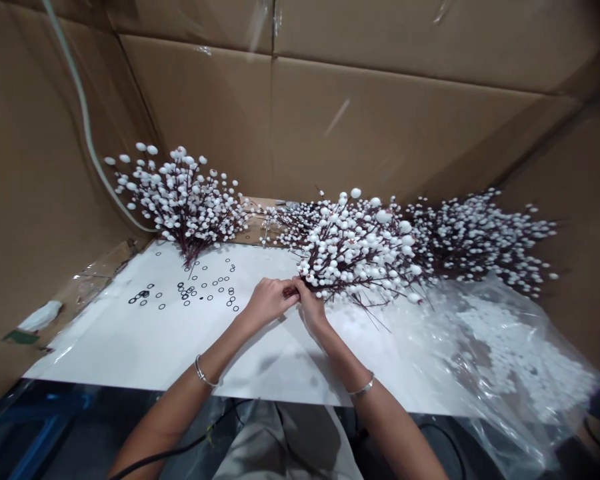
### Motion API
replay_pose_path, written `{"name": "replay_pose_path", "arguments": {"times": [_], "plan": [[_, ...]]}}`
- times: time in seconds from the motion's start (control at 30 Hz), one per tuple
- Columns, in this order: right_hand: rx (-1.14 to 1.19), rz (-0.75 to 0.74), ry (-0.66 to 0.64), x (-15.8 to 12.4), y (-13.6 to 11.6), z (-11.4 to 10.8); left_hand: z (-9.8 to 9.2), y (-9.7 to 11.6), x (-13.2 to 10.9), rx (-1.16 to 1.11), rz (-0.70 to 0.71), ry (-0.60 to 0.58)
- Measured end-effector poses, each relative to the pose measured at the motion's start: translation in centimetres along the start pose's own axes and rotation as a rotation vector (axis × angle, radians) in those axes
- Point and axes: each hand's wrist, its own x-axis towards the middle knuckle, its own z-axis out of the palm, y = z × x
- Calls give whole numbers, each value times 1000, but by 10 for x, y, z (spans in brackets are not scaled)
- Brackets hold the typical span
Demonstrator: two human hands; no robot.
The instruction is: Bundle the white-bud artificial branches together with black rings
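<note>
Pale shirt front [280, 445] fills bottom centre, black cable [177, 448] running across lower left. Both bare forearms reach up from there, thin metal bangle on each wrist: L one [205, 372], R one [361, 385].

Hands meet just left of centre. L hand [269, 301] & R hand [311, 308] are both closed, fingertips pinched together on the gathered dark stems of a white-berry spray [355, 250], R hand wrapped closer round the stem base. Can't tell if anything small sits between the fingers.

Spray's long axis runs from the hands up & right, berries fanning out above R hand, so R hand is the nearer one; a few loose stems poke down-right past it. L hand lies on the far side from the berries, nearest the small black rubber rings [190, 288] scattered left of it on white sheet surface [130, 350].

Upper left, second berry spray [177, 200] stands w/ stems down at the sheet's back edge. Third, darker spray [480, 243] lies far right, behind crumpled clear plastic bag [510, 353]. Cardboard walls [205, 113] box in the back & sides, white cable [83, 100] hanging down upper left. Blue object [45, 413] at lower left, unclear what.
</note>
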Motion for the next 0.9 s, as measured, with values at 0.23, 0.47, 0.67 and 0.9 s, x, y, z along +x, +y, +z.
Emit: {"name": "replay_pose_path", "arguments": {"times": [0.23,0.47,0.67,0.9], "plan": [[-129,64,-45,-4,-5,-3,-4,-8,-3,-26,15,14],[-157,-56,-97,3,-5,-8,-2,-9,-6,-4,50,56],[-157,-53,-163,6,-7,-8,-5,-7,-5,60,9,22],[-36,-3,-133,4,-4,-9,-2,-10,-4,-1,39,2]]}}
